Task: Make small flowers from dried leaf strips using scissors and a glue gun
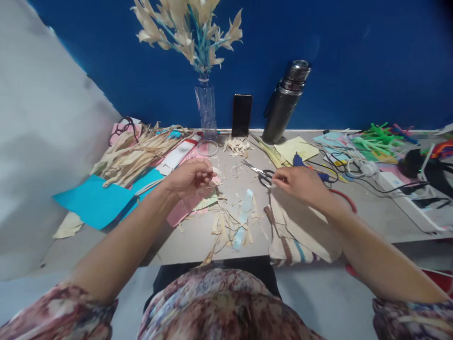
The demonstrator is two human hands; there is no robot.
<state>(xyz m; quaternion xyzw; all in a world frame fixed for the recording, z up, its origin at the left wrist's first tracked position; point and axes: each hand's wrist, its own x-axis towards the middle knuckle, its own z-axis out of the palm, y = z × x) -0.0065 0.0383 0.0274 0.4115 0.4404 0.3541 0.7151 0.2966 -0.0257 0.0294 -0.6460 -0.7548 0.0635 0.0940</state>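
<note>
Thumb and fingers of my left hand (193, 179) are pinched together on a small pale piece of dried husk (214, 170), above pink paper (184, 211). My right hand (300, 184) is closed, its fingertips overlapping the black handles of the scissors (262, 174) from this angle. Whether those fingers touch the handles, or hold some small thing, I cannot tell. The scissors' blades point up and left, slightly parted. Below and between both hands lie husk scraps (222, 226) and light blue strips (247, 205). A small pile of cut husk pieces (237, 146) sits farther back.
Husk flowers (187, 33) stand in a clear bottle (206, 111), beside a phone (242, 115) and a dark flask (286, 104). Long husks (136, 153) and blue paper (94, 200) lie left. A glue gun (300, 160), cords and a power strip (403, 193) lie right; a striped cloth (293, 250) is nearer.
</note>
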